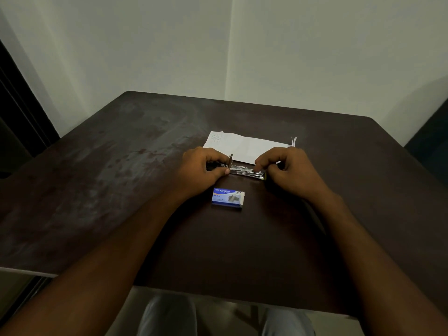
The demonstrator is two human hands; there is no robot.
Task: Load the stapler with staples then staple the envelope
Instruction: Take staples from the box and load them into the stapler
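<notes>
A metal stapler (244, 171) lies opened flat on the dark table, its silver channel showing between my hands. My left hand (201, 169) grips its left end with curled fingers and thumb. My right hand (286, 169) pinches the right end of the stapler; whether a strip of staples is between the fingertips is too small to tell. A white envelope (244, 146) lies flat just beyond the stapler. A blue and white staple box (228, 198) sits on the table just in front of the stapler.
The dark brown table (121, 166) stands in a corner of pale walls. Its near edge runs above my knees at the bottom of the view. A dark door frame (17, 105) rises at the far left.
</notes>
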